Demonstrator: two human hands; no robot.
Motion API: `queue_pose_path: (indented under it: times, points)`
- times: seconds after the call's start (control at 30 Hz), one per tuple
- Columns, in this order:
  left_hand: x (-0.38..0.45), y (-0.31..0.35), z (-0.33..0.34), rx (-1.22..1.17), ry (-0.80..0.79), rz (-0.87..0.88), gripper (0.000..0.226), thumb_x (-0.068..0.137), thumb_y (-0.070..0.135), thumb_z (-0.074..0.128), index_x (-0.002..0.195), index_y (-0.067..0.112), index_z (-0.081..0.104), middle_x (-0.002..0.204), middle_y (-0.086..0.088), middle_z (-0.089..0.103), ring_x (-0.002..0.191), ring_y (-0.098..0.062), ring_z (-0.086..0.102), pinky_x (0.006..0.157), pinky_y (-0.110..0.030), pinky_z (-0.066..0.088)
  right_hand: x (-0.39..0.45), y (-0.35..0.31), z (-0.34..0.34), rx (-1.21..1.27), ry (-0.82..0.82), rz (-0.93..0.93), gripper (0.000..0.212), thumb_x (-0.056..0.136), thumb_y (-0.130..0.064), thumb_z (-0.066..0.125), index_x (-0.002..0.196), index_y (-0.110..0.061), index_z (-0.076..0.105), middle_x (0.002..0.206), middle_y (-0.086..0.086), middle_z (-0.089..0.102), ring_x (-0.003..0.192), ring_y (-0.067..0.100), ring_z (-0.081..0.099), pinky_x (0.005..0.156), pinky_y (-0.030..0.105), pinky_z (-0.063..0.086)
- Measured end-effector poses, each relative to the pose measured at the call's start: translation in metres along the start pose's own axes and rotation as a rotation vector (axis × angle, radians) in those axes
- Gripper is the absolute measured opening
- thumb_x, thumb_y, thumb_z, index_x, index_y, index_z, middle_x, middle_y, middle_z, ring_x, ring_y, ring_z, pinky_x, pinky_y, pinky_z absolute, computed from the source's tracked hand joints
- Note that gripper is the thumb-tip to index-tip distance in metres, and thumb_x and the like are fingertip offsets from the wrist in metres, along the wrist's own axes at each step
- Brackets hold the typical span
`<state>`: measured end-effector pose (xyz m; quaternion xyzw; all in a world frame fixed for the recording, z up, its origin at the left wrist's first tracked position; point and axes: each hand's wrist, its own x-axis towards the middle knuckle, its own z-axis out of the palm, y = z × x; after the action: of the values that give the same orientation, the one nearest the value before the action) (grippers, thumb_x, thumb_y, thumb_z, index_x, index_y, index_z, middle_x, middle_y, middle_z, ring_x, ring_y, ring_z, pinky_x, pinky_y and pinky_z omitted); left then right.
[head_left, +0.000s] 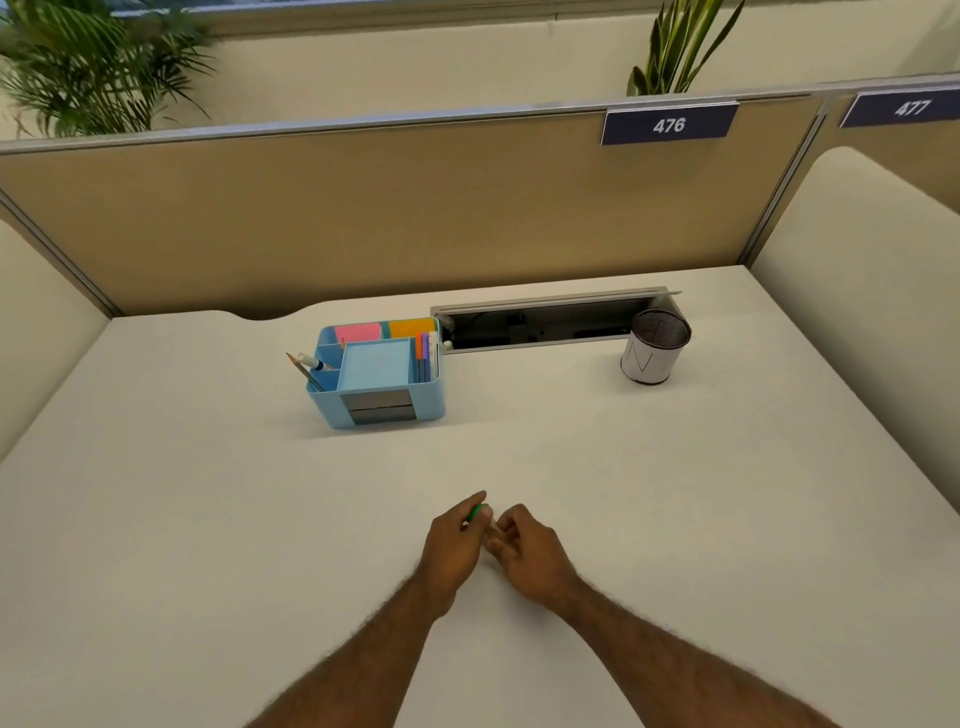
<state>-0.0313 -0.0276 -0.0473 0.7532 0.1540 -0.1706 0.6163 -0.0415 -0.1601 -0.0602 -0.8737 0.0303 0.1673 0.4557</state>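
My left hand (453, 550) and my right hand (530, 556) meet low over the white desk (208, 519), near its middle front. The left hand's fingers curl round a small green object (476, 512), perhaps a pen or its cap; most of it is hidden. The right hand's fingers are curled beside it and seem to pinch a thin pale part (493, 530) of the same thing. What exactly the right hand holds is too small to tell.
A light blue desk organiser (379, 410) with sticky notes, pens and a pencil stands at the back middle. A mesh cup wrapped in white paper (652, 351) stands at the back right, by an open cable tray (540, 325). Tan partitions enclose the desk.
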Motion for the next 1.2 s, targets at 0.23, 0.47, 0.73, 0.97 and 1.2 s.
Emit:
queue_pose_path:
  times: [0.23, 0.47, 0.73, 0.97, 1.2]
  points:
    - [0.004, 0.004, 0.001, -0.366, -0.024, -0.018, 0.030, 0.079, 0.023, 0.076, 0.108, 0.030, 0.072, 0.114, 0.003, 0.073, 0.108, -0.007, 0.066, 0.096, -0.028, 0.050, 0.004, -0.005, -0.003, 0.157, -0.068, -0.023, 0.030, 0.094, -0.033, 0.056, 0.120, -0.018, 0.058, 0.114, -0.003, 0.069, 0.103, 0.012, 0.063, 0.094, 0.031, 0.051]
    - [0.011, 0.015, 0.001, -0.287, -0.009, 0.060, 0.025, 0.080, 0.023, 0.075, 0.103, 0.034, 0.073, 0.105, 0.004, 0.076, 0.105, -0.008, 0.068, 0.090, -0.022, 0.051, 0.008, -0.009, -0.014, 0.211, -0.065, -0.086, 0.034, 0.097, -0.025, 0.053, 0.130, -0.019, 0.056, 0.127, -0.004, 0.065, 0.116, 0.010, 0.060, 0.103, 0.027, 0.046]
    - [0.015, 0.020, 0.006, -0.163, 0.018, 0.104, 0.031, 0.083, 0.021, 0.072, 0.113, 0.022, 0.071, 0.112, 0.003, 0.073, 0.103, -0.003, 0.066, 0.084, -0.011, 0.051, 0.013, -0.005, -0.018, 0.183, -0.051, -0.094, 0.037, 0.097, -0.024, 0.053, 0.134, -0.019, 0.054, 0.130, -0.006, 0.062, 0.118, 0.007, 0.057, 0.099, 0.016, 0.041]
    - [0.018, 0.031, 0.007, -0.272, 0.049, 0.070, 0.034, 0.079, 0.023, 0.076, 0.113, 0.019, 0.071, 0.114, -0.002, 0.073, 0.107, -0.011, 0.066, 0.095, -0.027, 0.051, 0.016, 0.001, -0.018, 0.192, -0.001, -0.064, 0.033, 0.095, -0.027, 0.055, 0.128, -0.022, 0.058, 0.115, -0.017, 0.062, 0.103, 0.000, 0.057, 0.091, 0.012, 0.042]
    - [0.029, 0.043, 0.002, -0.570, 0.003, -0.148, 0.030, 0.084, 0.022, 0.069, 0.111, 0.009, 0.069, 0.095, -0.005, 0.077, 0.100, -0.020, 0.070, 0.084, -0.032, 0.055, 0.014, -0.001, -0.019, 0.227, 0.043, -0.047, 0.032, 0.096, -0.024, 0.053, 0.128, -0.019, 0.056, 0.111, -0.009, 0.064, 0.095, 0.007, 0.057, 0.097, 0.034, 0.049]
